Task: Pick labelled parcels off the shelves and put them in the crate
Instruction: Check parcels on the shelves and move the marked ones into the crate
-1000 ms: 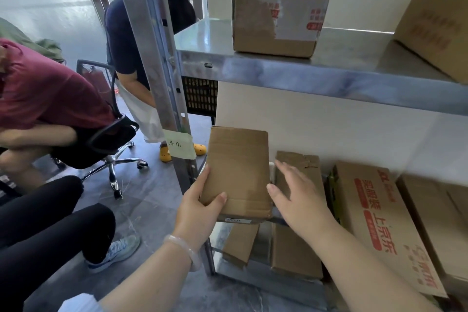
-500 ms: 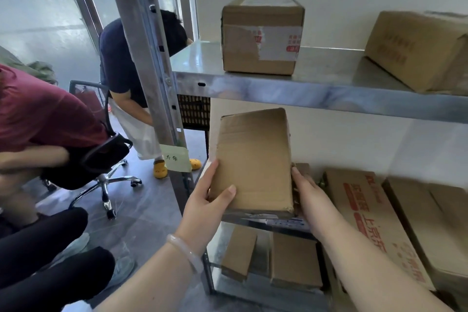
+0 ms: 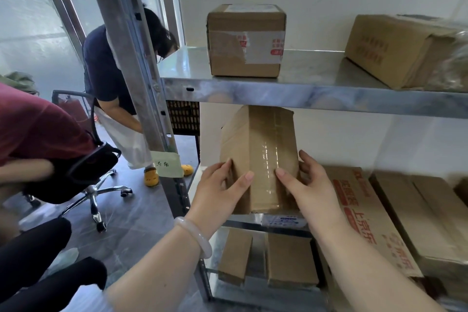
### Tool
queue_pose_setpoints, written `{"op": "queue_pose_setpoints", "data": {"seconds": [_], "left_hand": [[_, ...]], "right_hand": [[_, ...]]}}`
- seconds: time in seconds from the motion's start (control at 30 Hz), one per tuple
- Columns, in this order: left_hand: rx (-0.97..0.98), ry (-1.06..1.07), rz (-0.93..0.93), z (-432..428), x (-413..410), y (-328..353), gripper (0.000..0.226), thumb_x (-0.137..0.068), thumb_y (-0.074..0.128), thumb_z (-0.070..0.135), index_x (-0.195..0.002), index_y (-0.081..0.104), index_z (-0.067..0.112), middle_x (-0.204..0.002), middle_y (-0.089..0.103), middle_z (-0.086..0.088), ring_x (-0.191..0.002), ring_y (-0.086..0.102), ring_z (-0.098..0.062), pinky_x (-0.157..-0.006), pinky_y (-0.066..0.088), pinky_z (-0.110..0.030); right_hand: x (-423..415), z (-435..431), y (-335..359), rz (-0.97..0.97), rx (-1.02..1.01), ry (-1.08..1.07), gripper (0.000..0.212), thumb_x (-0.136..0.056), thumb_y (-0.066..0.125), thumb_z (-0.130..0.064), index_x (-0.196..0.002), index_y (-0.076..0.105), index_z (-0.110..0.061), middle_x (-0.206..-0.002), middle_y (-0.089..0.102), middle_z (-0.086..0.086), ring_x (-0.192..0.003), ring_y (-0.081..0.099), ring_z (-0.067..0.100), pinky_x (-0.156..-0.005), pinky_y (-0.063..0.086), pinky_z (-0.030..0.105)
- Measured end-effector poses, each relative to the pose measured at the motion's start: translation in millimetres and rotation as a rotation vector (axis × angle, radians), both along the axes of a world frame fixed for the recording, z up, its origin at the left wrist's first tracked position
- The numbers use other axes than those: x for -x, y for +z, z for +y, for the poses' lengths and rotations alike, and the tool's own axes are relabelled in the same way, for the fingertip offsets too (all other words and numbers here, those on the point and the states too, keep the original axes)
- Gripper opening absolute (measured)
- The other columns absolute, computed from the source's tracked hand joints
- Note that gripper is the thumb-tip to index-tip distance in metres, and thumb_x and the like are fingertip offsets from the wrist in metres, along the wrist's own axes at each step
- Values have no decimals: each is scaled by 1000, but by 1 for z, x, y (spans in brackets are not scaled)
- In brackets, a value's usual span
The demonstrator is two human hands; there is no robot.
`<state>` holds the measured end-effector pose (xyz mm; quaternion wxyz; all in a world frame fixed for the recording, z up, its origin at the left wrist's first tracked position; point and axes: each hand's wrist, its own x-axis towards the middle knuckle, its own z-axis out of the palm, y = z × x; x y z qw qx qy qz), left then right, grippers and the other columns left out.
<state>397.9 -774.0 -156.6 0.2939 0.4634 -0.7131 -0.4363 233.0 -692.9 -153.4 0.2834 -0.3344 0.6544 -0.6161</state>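
We grip a taped cardboard parcel [image 3: 258, 159] at the middle shelf [image 3: 278, 221]: left hand [image 3: 220, 187] and right hand [image 3: 309, 185] clasp opposite sides; its label possibly faces away.

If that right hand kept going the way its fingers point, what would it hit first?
The right hand grips the taped cardboard box, so that box is met at once. Past it, probably the white back wall, though depth is unclear.
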Motion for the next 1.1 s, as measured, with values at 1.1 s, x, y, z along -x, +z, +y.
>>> {"op": "queue_pose_setpoints", "data": {"seconds": [1.1], "left_hand": [[-266,-198,516,8,-8,2,66,-79,74,38,-131,39,56,-118,67,23,-112,64,-6,-83,57,-26]], "right_hand": [[-6,32,9,232,-115,75,74,-90,66,-31,-143,22,-58,-128,36,-39,-127,33,-7,-104,32,22]]}}
